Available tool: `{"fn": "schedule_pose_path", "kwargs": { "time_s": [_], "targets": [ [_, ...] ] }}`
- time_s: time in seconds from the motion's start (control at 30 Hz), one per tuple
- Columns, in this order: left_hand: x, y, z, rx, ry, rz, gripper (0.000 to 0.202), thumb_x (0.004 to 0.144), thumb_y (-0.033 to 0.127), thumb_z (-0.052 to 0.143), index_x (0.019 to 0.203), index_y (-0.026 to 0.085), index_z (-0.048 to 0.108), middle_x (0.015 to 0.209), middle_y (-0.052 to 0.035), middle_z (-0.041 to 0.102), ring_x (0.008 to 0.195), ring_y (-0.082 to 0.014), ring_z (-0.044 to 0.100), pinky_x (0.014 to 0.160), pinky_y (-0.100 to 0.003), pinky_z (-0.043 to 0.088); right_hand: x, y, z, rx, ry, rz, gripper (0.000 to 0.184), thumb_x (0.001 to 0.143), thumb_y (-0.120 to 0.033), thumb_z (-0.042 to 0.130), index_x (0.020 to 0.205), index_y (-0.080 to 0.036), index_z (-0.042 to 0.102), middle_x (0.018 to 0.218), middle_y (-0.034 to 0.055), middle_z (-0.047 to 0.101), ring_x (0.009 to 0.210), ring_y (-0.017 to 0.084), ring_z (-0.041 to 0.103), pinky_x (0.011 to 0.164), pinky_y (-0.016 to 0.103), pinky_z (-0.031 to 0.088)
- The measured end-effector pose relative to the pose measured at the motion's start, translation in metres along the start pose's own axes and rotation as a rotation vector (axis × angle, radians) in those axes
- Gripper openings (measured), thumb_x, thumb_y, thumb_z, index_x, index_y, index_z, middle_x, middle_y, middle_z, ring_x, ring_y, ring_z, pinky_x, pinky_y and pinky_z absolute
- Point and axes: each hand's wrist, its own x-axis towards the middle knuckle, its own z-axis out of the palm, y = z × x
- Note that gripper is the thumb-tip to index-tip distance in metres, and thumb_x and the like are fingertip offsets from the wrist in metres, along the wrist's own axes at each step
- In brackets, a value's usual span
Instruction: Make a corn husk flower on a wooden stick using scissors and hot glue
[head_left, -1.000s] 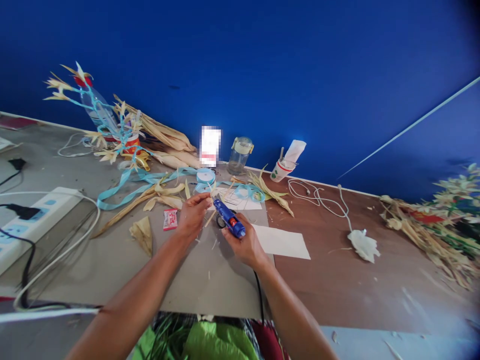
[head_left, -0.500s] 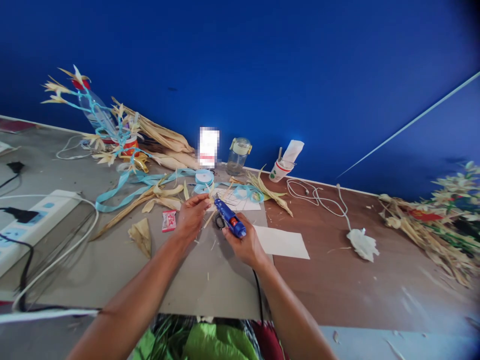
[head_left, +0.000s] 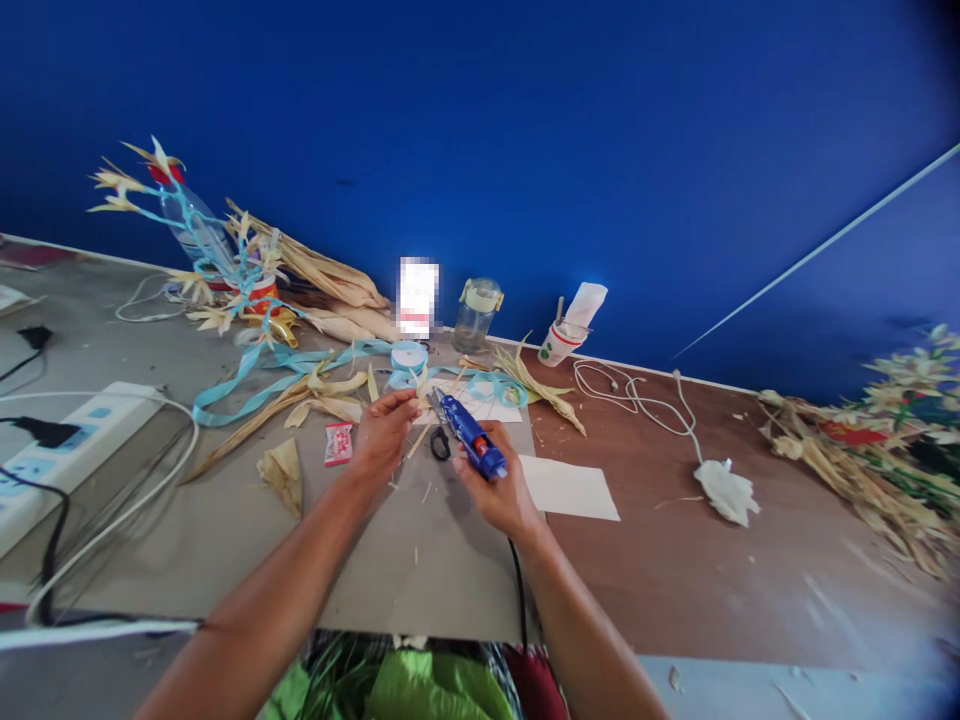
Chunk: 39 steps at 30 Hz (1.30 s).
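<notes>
My right hand (head_left: 501, 490) is wrapped round a blue hot glue gun (head_left: 469, 432), whose nozzle points up and left toward my other hand. A black cord runs from it down past the table's front edge. With fingertips pinched, my left hand (head_left: 384, 430) holds a small pale strip of corn husk (head_left: 421, 382), partly hidden by the fingers. The nozzle is close to this strip, with a small gap that is hard to judge. Below the gun lie scissors with a black handle (head_left: 440, 443). A roll of light blue ribbon (head_left: 409, 356) stands just beyond my hands.
Left are a power strip (head_left: 79, 440), a red candy packet (head_left: 338, 444), husk pieces (head_left: 282, 476) and a blue-stemmed husk flower branch (head_left: 244, 270). Behind stand a jar (head_left: 476, 315) and a paper cup (head_left: 561, 343). Right lie white paper (head_left: 574, 488), a white cable (head_left: 637, 395) and crumpled tissue (head_left: 726, 490).
My right hand has drawn the glue gun slightly right and back, away from my left hand. More of the scissors' handle shows now. My left hand keeps its pinch on the husk.
</notes>
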Motion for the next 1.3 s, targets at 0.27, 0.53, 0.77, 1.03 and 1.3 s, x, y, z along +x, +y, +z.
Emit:
{"fn": "schedule_pose_path", "kwargs": {
  "time_s": [0.27, 0.53, 0.77, 1.03, 1.3],
  "targets": [
    [0.001, 0.0, 0.0, -0.059, -0.024, 0.001, 0.026, 0.048, 0.02, 0.081, 0.071, 0.015, 0.069, 0.061, 0.0024, 0.062, 0.057, -0.0071, 0.053, 0.064, -0.023, 0.041, 0.0, -0.008, -0.008, -0.129, 0.002, -0.141, 0.013, 0.075, -0.019, 0.059, 0.086, -0.019, 0.053, 0.102, 0.0085, 0.047, 0.096, 0.02, 0.053, 0.085, 0.034, 0.047],
    [0.002, -0.002, -0.001, -0.069, -0.057, -0.015, 0.023, 0.051, 0.019, 0.079, 0.072, 0.015, 0.069, 0.061, 0.0018, 0.061, 0.057, -0.0071, 0.052, 0.064, -0.024, 0.043, -0.007, -0.02, -0.033, -0.432, 0.105, -0.191, 0.032, 0.078, -0.013, 0.051, 0.109, -0.019, 0.051, 0.111, 0.0121, 0.051, 0.101, 0.022, 0.055, 0.084, 0.033, 0.048],
    [0.001, -0.002, -0.002, -0.115, -0.082, -0.004, 0.022, 0.051, 0.017, 0.079, 0.071, 0.015, 0.069, 0.06, 0.0017, 0.062, 0.055, -0.0067, 0.053, 0.062, -0.024, 0.044, -0.029, -0.001, -0.068, -0.757, -0.126, -0.096, 0.041, 0.072, -0.015, 0.052, 0.113, -0.015, 0.051, 0.118, 0.0155, 0.048, 0.1, 0.026, 0.057, 0.08, 0.035, 0.05],
    [0.0, -0.003, 0.0, -0.142, -0.081, -0.037, 0.024, 0.049, 0.015, 0.08, 0.069, 0.014, 0.069, 0.058, 0.002, 0.062, 0.052, -0.0065, 0.053, 0.06, -0.024, 0.044, -0.058, 0.025, -0.089, -1.048, -0.22, 0.09, 0.034, 0.078, -0.017, 0.05, 0.111, -0.013, 0.056, 0.114, 0.0156, 0.053, 0.099, 0.026, 0.056, 0.087, 0.038, 0.042],
    [0.0, -0.008, 0.0, -0.137, -0.073, -0.035, 0.023, 0.05, 0.015, 0.079, 0.07, 0.014, 0.069, 0.06, 0.0016, 0.062, 0.052, -0.0061, 0.053, 0.061, -0.024, 0.044, -0.064, 0.025, -0.082, -1.079, -0.353, 0.075, 0.041, 0.077, -0.014, 0.05, 0.118, -0.01, 0.057, 0.119, 0.0176, 0.055, 0.093, 0.026, 0.058, 0.087, 0.041, 0.041]
  ]
}}
